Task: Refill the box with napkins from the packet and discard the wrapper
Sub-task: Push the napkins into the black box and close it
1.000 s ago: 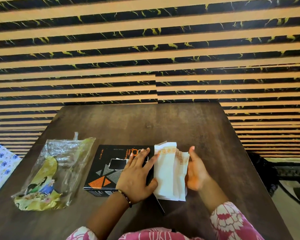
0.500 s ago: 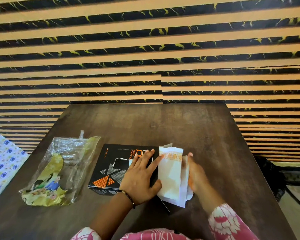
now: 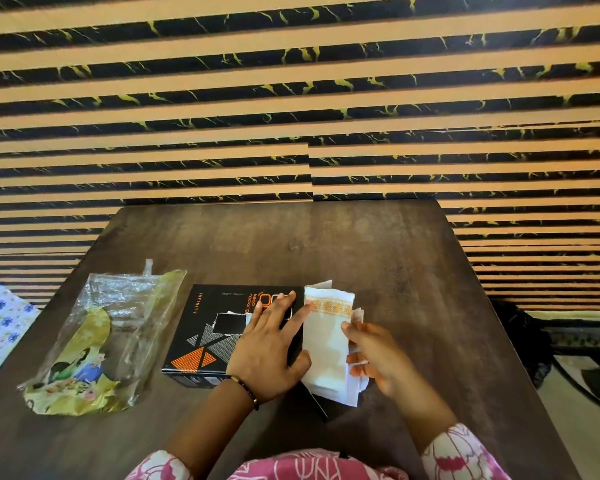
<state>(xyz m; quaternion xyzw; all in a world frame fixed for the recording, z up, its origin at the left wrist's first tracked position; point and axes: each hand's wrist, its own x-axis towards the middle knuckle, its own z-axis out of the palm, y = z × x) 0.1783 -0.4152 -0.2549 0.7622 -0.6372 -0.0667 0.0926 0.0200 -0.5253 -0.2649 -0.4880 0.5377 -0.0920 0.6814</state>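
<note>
Napkins (image 3: 328, 341) out of wrapper (image 3: 94, 341), half into box (image 3: 222, 327). My left hand (image 3: 269, 351) flat, fingers spread, steadying box; right hand (image 3: 374, 358) fingers pinching napkins. Wrapper on desk (image 3: 326, 244), not yet discarded.

Soft daylight, wide-angle edge bending, slight blur

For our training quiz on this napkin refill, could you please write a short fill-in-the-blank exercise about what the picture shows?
1. The left hand lies flat on top of the ____ box.
2. The stack of napkins sits at the box's ____ side.
3. The plastic wrapper lies on the table, to the ____ of the box.
4. The right hand touches the ____.

Missing words: black; right; left; napkins
</note>
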